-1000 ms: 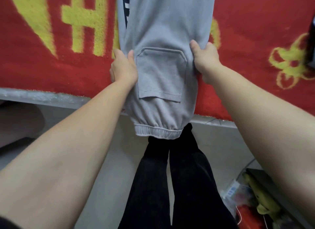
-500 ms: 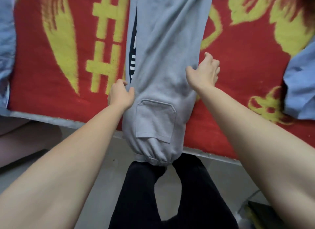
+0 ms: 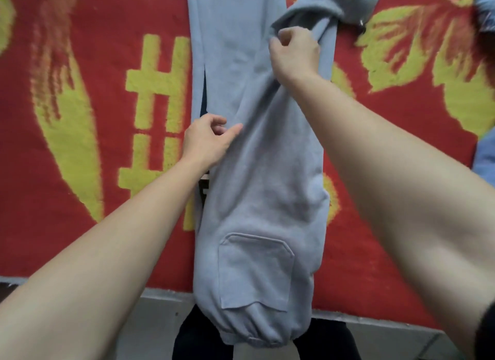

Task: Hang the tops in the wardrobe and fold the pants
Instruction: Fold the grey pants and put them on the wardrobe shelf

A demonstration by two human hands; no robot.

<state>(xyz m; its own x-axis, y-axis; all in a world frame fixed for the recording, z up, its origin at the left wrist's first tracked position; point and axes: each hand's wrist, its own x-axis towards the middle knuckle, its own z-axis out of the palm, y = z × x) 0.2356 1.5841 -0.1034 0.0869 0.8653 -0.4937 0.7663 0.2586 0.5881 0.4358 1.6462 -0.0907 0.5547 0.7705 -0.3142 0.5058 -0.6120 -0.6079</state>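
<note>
Grey sweatpants lie lengthwise on a red and yellow patterned blanket, legs stacked, a cargo pocket near the cuffed hem that hangs over the near edge. My right hand is closed on a bunch of the grey fabric at the pants' right edge, lifting it. My left hand rests at the pants' left edge, mid-leg, with thumb and fingers loosely pinched on the cloth.
Blue garments lie at the right edge and the top right corner of the blanket. The surface's grey near edge runs below, with my black-trousered legs beneath it.
Both hands have moved up along the pants, away from the hem. My right hand went from flat on the edge to a closed grip on bunched fabric. The view has shifted farther over the blanket.
</note>
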